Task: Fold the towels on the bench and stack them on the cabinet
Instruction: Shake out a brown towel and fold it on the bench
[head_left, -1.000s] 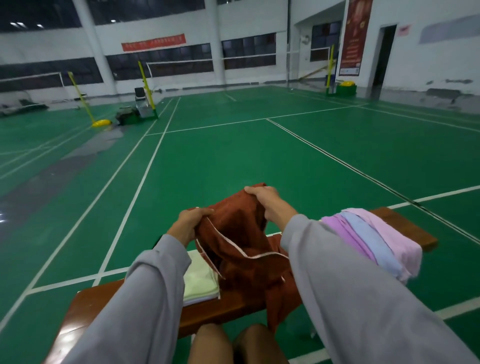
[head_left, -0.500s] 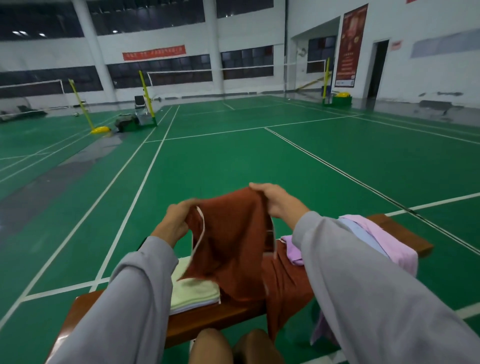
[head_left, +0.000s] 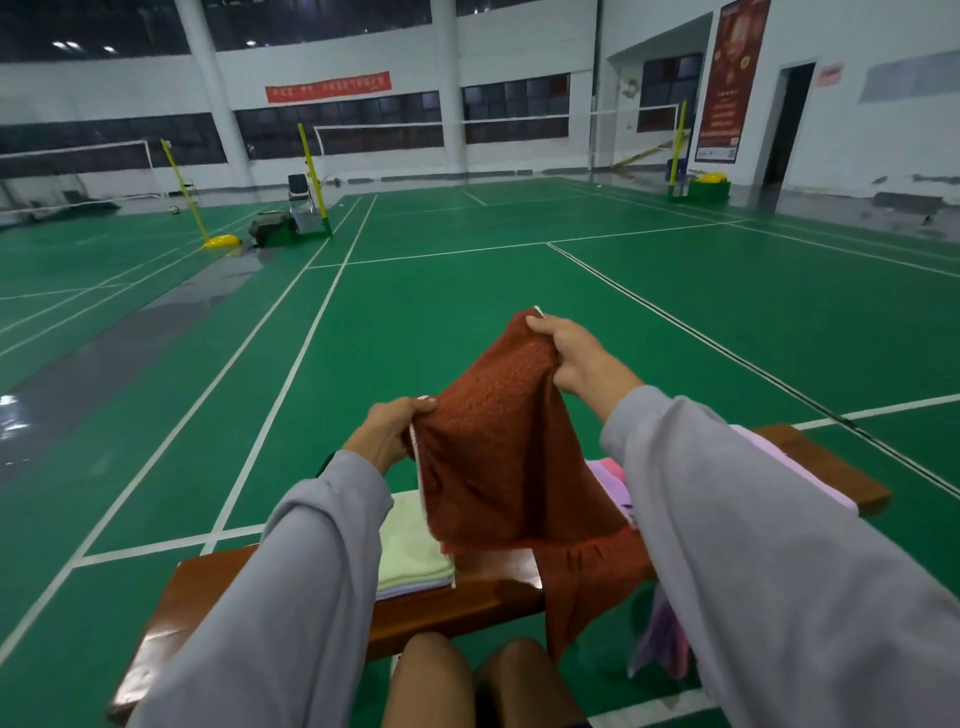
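A rust-brown towel (head_left: 498, 457) hangs above the wooden bench (head_left: 462, 603). My left hand (head_left: 387, 434) pinches one upper corner of it. My right hand (head_left: 574, 353) grips the other upper corner, held higher and further out. The towel's lower end trails over the bench's front edge. A folded pale green towel (head_left: 410, 556) lies on the bench under my left forearm. Pink and lilac towels (head_left: 608, 478) lie on the bench behind my right arm, mostly hidden, and one hangs off the front. No cabinet is in view.
The bench stands on a green badminton court floor (head_left: 467, 312) with white lines. My bare knees (head_left: 478, 680) are just in front of the bench. Net posts on yellow bases (head_left: 221, 241) and a chair stand far back on the left.
Both hands have lifted and drawn the brown towel's corners apart. My right hand has risen higher and moved right, so the towel hangs more spread out.
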